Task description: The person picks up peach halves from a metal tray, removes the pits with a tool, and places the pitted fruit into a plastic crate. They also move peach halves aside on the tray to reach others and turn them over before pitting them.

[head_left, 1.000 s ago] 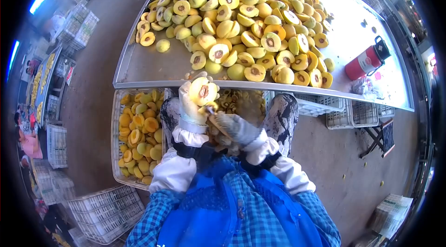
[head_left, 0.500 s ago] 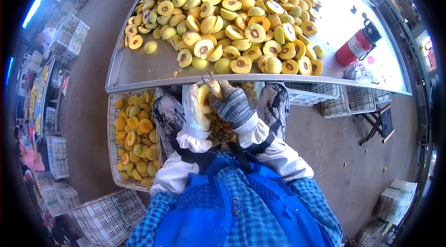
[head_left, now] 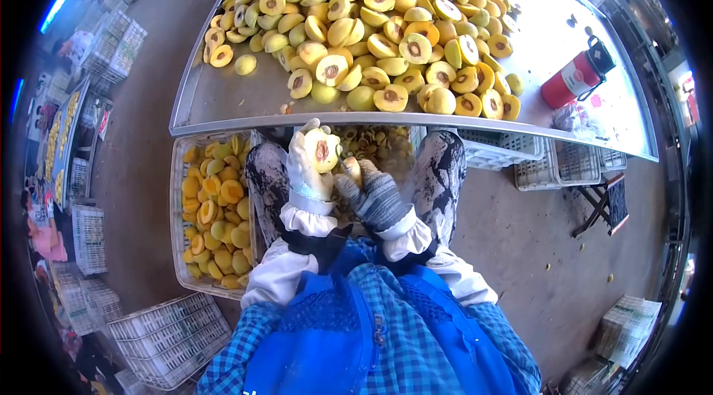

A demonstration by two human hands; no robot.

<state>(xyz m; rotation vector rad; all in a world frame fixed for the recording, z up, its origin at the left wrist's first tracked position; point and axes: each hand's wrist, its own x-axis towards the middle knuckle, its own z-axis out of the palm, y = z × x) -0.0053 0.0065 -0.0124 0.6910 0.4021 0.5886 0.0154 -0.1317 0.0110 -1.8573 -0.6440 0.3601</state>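
Beside the left knee, I have a white crate (head_left: 179,224) filled with yellow-orange fruit pieces (head_left: 223,230), some with hollow centers. Between the knees, partly hidden by the gloves, an open container (head_left: 416,144) holds small brownish-yellow scraps (head_left: 371,141). More crates (head_left: 499,148) sit under the right part of the metal table (head_left: 252,105), whose tray-like top bears a big heap (head_left: 371,24) of cut fruit. A red bottle (head_left: 575,82) stands to the right, with a plastic bag (head_left: 572,119) just beside it. My left hand (head_left: 308,176), in a pale glove, grasps 1 fruit half (head_left: 322,151) just below the table edge, above the container. Its cut face is pale yellow around a reddish-brown, oval center; I can't tell whether the stone is in it. My right hand (head_left: 373,200), in a striped gray glove, is wrapped around a tool (head_left: 352,170) with a wood-colored handle, close to the fruit half; its tip is too small to make out.
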